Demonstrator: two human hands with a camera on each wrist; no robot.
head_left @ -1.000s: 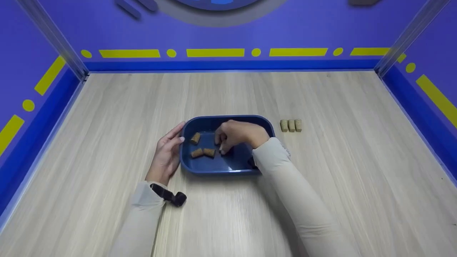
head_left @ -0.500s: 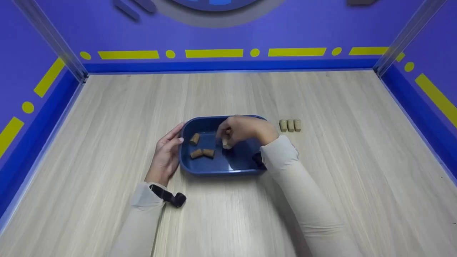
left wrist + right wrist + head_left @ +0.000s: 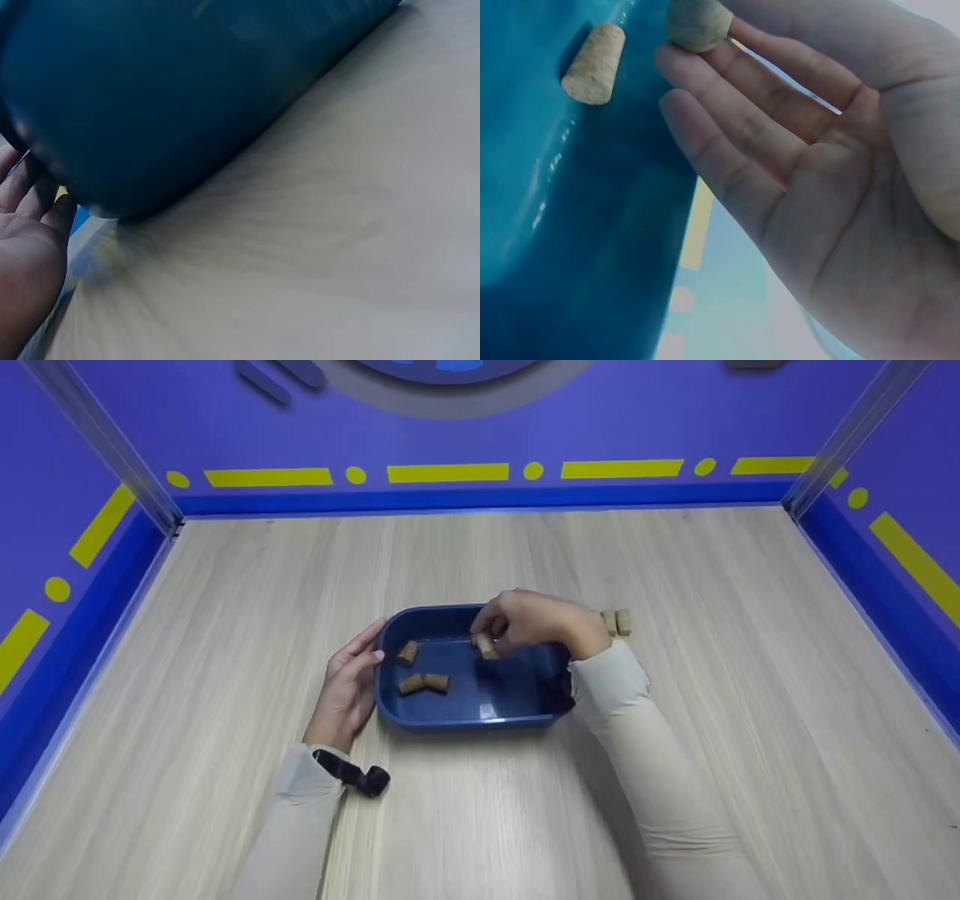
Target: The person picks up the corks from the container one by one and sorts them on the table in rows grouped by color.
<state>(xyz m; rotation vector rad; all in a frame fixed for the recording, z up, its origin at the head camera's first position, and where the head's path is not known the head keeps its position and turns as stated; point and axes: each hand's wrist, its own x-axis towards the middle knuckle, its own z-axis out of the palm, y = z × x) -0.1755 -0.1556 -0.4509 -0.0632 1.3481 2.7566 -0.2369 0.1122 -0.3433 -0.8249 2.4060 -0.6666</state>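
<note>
My left hand point(image 3: 347, 682) is at the left end of a dark blue plastic bin point(image 3: 480, 722), its thumb touching the rim. In the left wrist view, its fairly straight fingers point(image 3: 34, 196) rest along the bin's outer wall. Over the far half of the bin, my right hand point(image 3: 536, 619) pinches a light cork stopper point(image 3: 486, 646) between thumb and fingertips; the right wrist view shows that cork point(image 3: 697, 24) partly cut off. Three browner corks point(image 3: 436, 683) lie at the bin's left side. One cork point(image 3: 596, 64) lies on the bin floor in the right wrist view.
Three light corks point(image 3: 623, 622) stand in a row on the wooden table point(image 3: 465, 825), right of the bin; the leftmost is mostly hidden by my right wrist. A blue wall point(image 3: 450, 499) with yellow markings bounds the table at the back and sides.
My right hand has lifted the pinched cork from the bin floor and moved it away from me and to the right. My left hand and the bin stay in place.
</note>
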